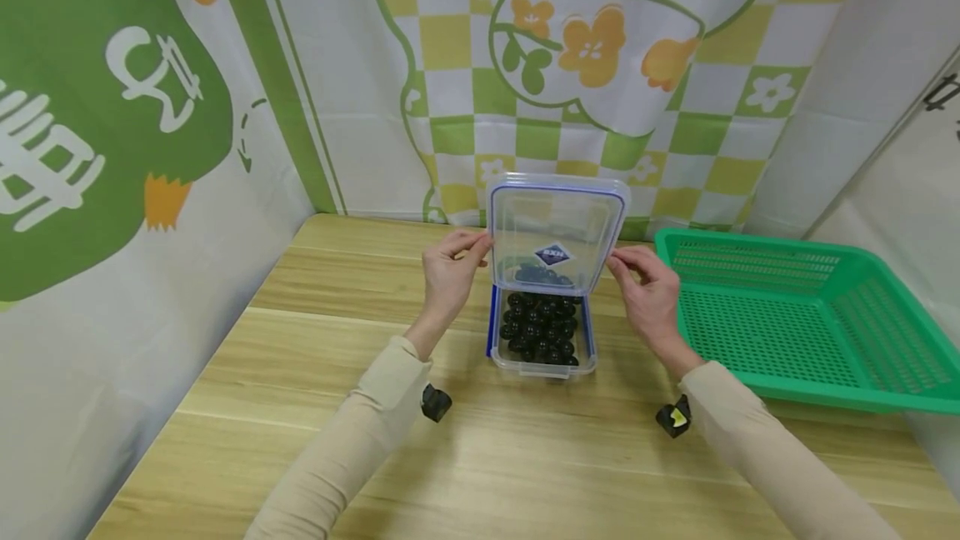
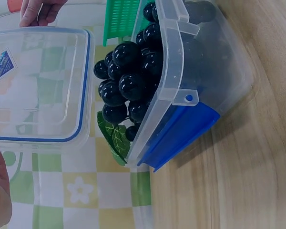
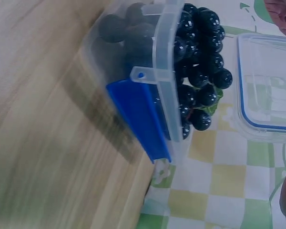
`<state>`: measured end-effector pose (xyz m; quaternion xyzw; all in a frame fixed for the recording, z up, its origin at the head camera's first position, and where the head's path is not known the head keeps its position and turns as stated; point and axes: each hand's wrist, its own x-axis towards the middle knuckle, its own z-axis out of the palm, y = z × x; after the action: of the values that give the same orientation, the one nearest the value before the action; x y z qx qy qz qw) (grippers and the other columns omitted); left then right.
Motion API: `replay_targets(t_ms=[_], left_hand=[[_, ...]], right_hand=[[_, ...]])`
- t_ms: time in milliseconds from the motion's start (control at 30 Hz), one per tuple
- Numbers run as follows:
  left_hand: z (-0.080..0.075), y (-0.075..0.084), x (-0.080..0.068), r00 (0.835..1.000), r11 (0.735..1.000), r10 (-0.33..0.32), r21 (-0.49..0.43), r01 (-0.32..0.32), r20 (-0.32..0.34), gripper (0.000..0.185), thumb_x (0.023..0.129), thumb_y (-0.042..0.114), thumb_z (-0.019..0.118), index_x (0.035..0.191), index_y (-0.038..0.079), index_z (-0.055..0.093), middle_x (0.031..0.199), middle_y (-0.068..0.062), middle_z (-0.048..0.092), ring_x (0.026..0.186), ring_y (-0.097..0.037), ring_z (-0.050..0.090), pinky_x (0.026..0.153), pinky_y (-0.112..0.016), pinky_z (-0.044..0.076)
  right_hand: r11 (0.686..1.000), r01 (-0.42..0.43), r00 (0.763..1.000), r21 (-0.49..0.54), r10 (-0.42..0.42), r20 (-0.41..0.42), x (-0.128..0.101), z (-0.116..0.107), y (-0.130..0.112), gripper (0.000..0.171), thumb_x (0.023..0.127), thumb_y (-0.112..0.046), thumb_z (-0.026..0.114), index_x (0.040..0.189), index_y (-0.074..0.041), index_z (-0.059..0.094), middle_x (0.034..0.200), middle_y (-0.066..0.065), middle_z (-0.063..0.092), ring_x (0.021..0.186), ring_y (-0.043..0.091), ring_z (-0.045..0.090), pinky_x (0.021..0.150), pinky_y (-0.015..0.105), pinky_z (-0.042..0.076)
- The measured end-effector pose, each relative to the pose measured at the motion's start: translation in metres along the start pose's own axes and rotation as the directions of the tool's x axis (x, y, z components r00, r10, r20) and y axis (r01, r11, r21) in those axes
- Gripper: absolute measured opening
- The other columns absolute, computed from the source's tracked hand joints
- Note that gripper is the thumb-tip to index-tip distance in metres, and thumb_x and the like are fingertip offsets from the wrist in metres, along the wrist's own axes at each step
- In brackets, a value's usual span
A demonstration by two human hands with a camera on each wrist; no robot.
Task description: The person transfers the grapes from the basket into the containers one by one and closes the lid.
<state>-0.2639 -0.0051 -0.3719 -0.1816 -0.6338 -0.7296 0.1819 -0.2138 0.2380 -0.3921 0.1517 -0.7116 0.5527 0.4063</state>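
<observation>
Between both hands, a clear plastic lid point(image 1: 558, 219) with a blue seal stands tilted up over the back of a clear food container point(image 1: 543, 369). My left hand point(image 1: 452, 273) pinches the lid's left edge between thumb and fingers. At the opposite edge, my right hand point(image 1: 648, 294) pinches it too. A bunch of shiny black grapes point(image 1: 536, 327) fills the container and heaps above its rim in the wrist views. A green leaf point(image 2: 117, 140) pokes out beside the grapes. Blue side latches point(image 2: 181, 136) hang down on the container's sides.
A green plastic basket point(image 1: 772, 340) with mesh sides stands to the right of the container, close to my right hand. The wooden table point(image 1: 555, 465) ends at a patterned curtain point(image 1: 442, 48) behind the container. Small black devices point(image 1: 436, 402) are at both wrists.
</observation>
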Motion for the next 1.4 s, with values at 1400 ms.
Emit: replay_targets(t_ms=[1400], left_hand=[[-0.004, -0.032, -0.01, 0.91, 0.858, -0.411, 0.317, 0.405, -0.049, 0.022, 0.084, 0.017, 0.071, 0.084, -0.006, 0.073, 0.057, 0.0, 0.059, 0.048, -0.015, 0.059, 0.055, -0.034, 0.057]], right_hand=[[0.791, -0.517, 0.785, -0.325, 0.59, 0.188, -0.013, -0.008, 0.01, 0.026, 0.091, -0.017, 0.063, 0.091, 0.009, 0.067, 0.066, 0.001, 0.06, 0.06, 0.009, 0.055, 0.053, 0.017, 0.042]])
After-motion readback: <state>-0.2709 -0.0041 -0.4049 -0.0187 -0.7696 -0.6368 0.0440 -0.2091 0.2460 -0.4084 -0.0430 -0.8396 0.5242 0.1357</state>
